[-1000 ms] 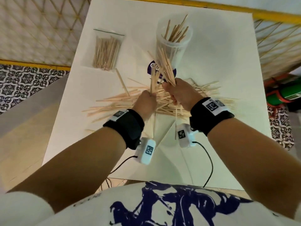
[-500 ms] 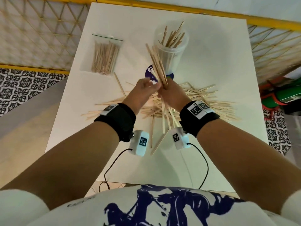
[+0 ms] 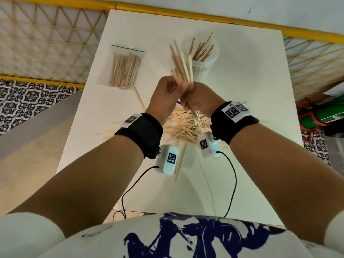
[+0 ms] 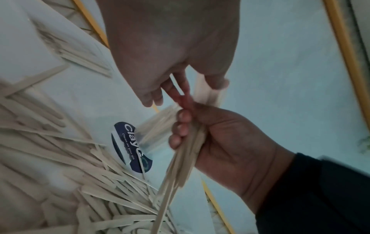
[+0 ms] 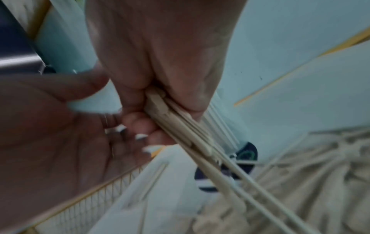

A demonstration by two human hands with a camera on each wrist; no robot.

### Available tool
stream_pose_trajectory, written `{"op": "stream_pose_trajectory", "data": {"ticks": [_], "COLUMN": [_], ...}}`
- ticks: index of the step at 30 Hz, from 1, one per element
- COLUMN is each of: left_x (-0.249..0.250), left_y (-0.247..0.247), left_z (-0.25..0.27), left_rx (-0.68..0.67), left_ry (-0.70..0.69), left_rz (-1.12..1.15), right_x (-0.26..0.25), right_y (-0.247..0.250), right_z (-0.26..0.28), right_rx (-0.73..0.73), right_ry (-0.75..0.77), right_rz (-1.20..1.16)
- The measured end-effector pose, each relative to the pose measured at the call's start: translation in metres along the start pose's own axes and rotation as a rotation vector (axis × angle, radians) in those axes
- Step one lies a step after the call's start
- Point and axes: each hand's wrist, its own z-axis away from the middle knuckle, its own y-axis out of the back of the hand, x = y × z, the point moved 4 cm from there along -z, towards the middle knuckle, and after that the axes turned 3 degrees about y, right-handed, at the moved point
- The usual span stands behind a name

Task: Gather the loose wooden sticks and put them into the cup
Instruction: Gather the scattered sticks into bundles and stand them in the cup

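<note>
One white table (image 3: 242, 86), one cup (image 3: 202, 62), one bag (image 3: 126, 69), right hand (image 3: 201, 101) fingers clutching stick bundle (image 3: 183, 66), left hand (image 3: 165, 95) fingers curled beside it

You're holding a bundle of sticks (image 3: 183, 66) up over the white table (image 3: 242, 94), your right hand (image 3: 200, 100) gripping them near the bottom while your left hand (image 3: 165, 95) is curling in right against it. The bundle's top ends are sitting just left of the clear cup (image 3: 202, 58), which is already carrying some sticks. A loose pile (image 3: 178, 127) is lying below your wrists, and a bagged batch (image 3: 124, 69) is sitting far left.
</note>
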Motion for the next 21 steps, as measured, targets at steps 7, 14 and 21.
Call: {"op": "stream_pose_trajectory", "data": {"ticks": [7, 14, 21], "left_x": [-0.038, -0.027, -0.037], "left_y": [0.012, -0.012, -0.014], "left_z": [0.012, 0.010, 0.010], "left_rx": [0.149, 0.169, 0.105], "left_ry": [0.572, 0.657, 0.675], "left_rz": [0.448, 0.662, 0.535], "right_x": [-0.074, -0.049, -0.017], "right_y": [0.043, 0.009, -0.010], "right_z": [0.002, 0.009, 0.007], "right_rx": [0.333, 0.258, 0.323], "right_ry": [0.351, 0.287, 0.059], "right_rz": [-0.313, -0.421, -0.187]}}
